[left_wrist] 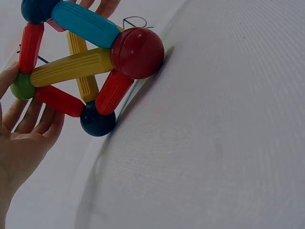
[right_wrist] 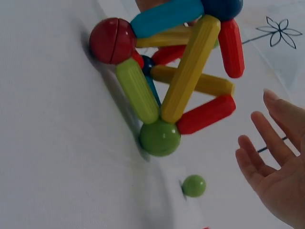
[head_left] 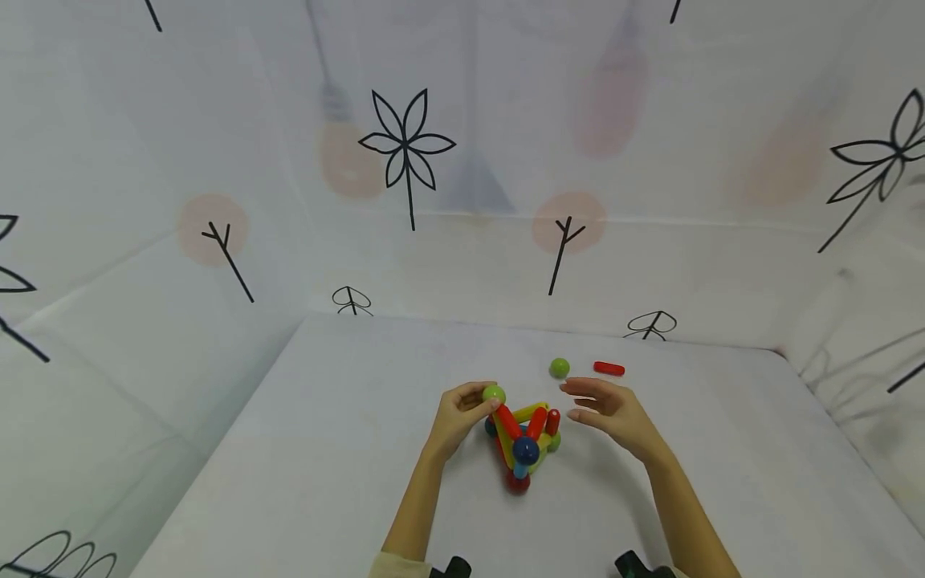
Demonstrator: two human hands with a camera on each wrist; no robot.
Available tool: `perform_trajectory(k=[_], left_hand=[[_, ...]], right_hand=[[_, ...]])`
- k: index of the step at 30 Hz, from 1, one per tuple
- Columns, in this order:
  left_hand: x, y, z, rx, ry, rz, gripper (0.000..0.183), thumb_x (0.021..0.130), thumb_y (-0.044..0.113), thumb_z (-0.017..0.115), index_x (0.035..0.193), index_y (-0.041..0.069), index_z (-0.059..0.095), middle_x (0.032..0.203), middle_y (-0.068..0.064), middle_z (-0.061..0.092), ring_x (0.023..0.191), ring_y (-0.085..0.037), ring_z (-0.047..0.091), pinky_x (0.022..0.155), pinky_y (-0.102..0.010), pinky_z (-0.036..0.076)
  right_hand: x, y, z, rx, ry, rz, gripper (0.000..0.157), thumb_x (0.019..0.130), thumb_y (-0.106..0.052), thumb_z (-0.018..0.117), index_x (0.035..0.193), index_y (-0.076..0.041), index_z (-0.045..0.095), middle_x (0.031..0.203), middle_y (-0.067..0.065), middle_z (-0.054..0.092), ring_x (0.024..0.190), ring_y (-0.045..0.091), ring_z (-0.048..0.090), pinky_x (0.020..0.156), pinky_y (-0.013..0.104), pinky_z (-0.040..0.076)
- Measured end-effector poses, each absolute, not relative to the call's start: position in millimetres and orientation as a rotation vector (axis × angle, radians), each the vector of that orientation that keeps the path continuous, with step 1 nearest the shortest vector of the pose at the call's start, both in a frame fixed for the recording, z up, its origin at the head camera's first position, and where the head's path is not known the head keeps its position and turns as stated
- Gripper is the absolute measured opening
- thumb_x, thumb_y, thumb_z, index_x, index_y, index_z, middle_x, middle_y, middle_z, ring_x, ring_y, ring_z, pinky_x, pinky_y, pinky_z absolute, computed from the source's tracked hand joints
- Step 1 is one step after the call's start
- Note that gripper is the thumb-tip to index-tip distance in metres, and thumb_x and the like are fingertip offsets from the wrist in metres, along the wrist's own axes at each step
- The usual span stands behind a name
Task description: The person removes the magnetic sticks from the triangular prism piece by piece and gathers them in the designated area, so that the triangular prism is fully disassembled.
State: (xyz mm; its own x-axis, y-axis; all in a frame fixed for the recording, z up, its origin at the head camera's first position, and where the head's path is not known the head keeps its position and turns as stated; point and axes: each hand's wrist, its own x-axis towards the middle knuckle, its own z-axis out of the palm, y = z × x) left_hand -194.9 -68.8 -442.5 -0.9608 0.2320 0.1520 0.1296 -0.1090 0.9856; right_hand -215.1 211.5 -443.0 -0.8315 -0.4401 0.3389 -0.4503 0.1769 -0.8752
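A magnetic stick-and-ball structure (head_left: 511, 424) of red, yellow, green and blue rods stands on the table in the head view. My left hand (head_left: 464, 409) pinches the light green ball (head_left: 495, 393) at its upper left corner. That ball (left_wrist: 22, 86) joins red and yellow rods in the left wrist view. Off to the right side, my right hand (head_left: 609, 409) is held with its fingers spread and nothing in them. In the right wrist view, two red rods (right_wrist: 208, 114) end free near the right hand (right_wrist: 281, 157), while the dark red ball (right_wrist: 112, 41) and green ball (right_wrist: 160, 137) sit low on the structure.
A loose green ball (head_left: 560, 368) lies behind the structure, beside a loose red rod (head_left: 609, 368). The white table (head_left: 303, 482) meets a patterned cloth backdrop (head_left: 462, 265) at its far edge.
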Motion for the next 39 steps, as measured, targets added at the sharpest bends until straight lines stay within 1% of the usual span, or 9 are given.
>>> perform_trajectory(k=[6, 10, 13, 17, 21, 24, 27, 34, 39], left_hand=[[-194, -69, -442, 0.411, 2.071, 2.245, 0.037, 0.087, 0.003, 0.063, 0.12, -0.012, 0.056, 0.114, -0.023, 0.062, 0.096, -0.012, 0.061, 0.086, -0.025, 0.05], [-198, -68, -450, 0.413, 2.072, 2.247, 0.037, 0.088, 0.004, 0.063, 0.12, -0.012, 0.055, 0.115, -0.022, 0.062, 0.098, -0.014, 0.062, 0.086, -0.026, 0.05], [-204, -67, -461, 0.414, 2.058, 2.258, 0.036, 0.088, 0.003, 0.062, 0.121, -0.011, 0.056, 0.116, -0.022, 0.062, 0.1, -0.017, 0.062, 0.087, -0.027, 0.05], [-208, -66, -469, 0.391, 2.049, 2.274, 0.036, 0.088, 0.005, 0.064, 0.122, -0.007, 0.057, 0.117, -0.02, 0.062, 0.103, -0.018, 0.062, 0.088, -0.027, 0.049], [-207, -65, -469, 0.373, 2.07, 2.278, 0.038, 0.088, 0.007, 0.065, 0.123, -0.005, 0.058, 0.117, -0.019, 0.063, 0.104, -0.02, 0.061, 0.089, -0.028, 0.049], [-202, -64, -461, 0.362, 2.125, 2.272, 0.036, 0.088, 0.008, 0.065, 0.121, -0.005, 0.059, 0.116, -0.019, 0.063, 0.104, -0.021, 0.061, 0.088, -0.028, 0.049], [-192, -62, -448, 0.315, 2.235, 2.263, 0.032, 0.087, 0.008, 0.065, 0.115, -0.005, 0.061, 0.111, -0.019, 0.064, 0.1, -0.022, 0.061, 0.086, -0.028, 0.049], [-184, -57, -437, 0.194, 2.388, 2.327, 0.024, 0.083, 0.006, 0.069, 0.1, -0.009, 0.063, 0.095, -0.019, 0.065, 0.085, -0.019, 0.06, 0.073, -0.021, 0.047], [-182, -61, -437, 0.304, 2.319, 2.283, 0.02, 0.084, 0.006, 0.068, 0.096, -0.009, 0.061, 0.087, -0.012, 0.064, 0.078, -0.01, 0.058, 0.071, -0.02, 0.048]], right_hand=[[-207, 195, -443, 1.037, -2.412, 1.779, 0.04, 0.084, -0.001, 0.067, 0.122, 0.001, 0.057, 0.12, 0.017, 0.061, 0.111, 0.011, 0.058, 0.092, 0.025, 0.046], [-204, 187, -449, 1.06, -2.367, 1.837, 0.038, 0.083, 0.002, 0.067, 0.12, 0.004, 0.058, 0.117, 0.025, 0.06, 0.107, 0.01, 0.059, 0.091, 0.026, 0.047], [-202, 182, -451, 1.079, -2.344, 1.838, 0.036, 0.083, 0.002, 0.066, 0.118, 0.006, 0.059, 0.115, 0.025, 0.061, 0.105, 0.01, 0.059, 0.091, 0.026, 0.047], [-199, 177, -450, 1.086, -2.364, 1.787, 0.034, 0.084, -0.001, 0.067, 0.117, 0.006, 0.06, 0.113, 0.023, 0.063, 0.103, 0.011, 0.059, 0.092, 0.028, 0.047], [-196, 175, -449, 1.077, -2.417, 1.707, 0.036, 0.083, -0.003, 0.069, 0.118, 0.004, 0.061, 0.113, 0.018, 0.064, 0.1, 0.012, 0.058, 0.091, 0.038, 0.047], [-194, 173, -448, 1.049, -2.464, 1.631, 0.038, 0.082, -0.007, 0.071, 0.118, 0.001, 0.061, 0.112, 0.013, 0.065, 0.098, 0.012, 0.057, 0.091, 0.044, 0.047], [-192, 169, -448, 0.986, -2.489, 1.579, 0.038, 0.081, -0.01, 0.073, 0.116, -0.001, 0.063, 0.11, 0.011, 0.066, 0.096, 0.013, 0.055, 0.09, 0.044, 0.046], [-191, 159, -451, 0.831, -2.455, 1.558, 0.035, 0.076, -0.012, 0.077, 0.109, -0.005, 0.068, 0.104, 0.005, 0.067, 0.098, 0.012, 0.053, 0.085, 0.036, 0.046], [-189, 154, -449, 0.808, -2.386, 1.533, 0.03, 0.076, -0.003, 0.076, 0.105, -0.002, 0.069, 0.1, 0.01, 0.068, 0.092, 0.015, 0.054, 0.077, 0.027, 0.046]])
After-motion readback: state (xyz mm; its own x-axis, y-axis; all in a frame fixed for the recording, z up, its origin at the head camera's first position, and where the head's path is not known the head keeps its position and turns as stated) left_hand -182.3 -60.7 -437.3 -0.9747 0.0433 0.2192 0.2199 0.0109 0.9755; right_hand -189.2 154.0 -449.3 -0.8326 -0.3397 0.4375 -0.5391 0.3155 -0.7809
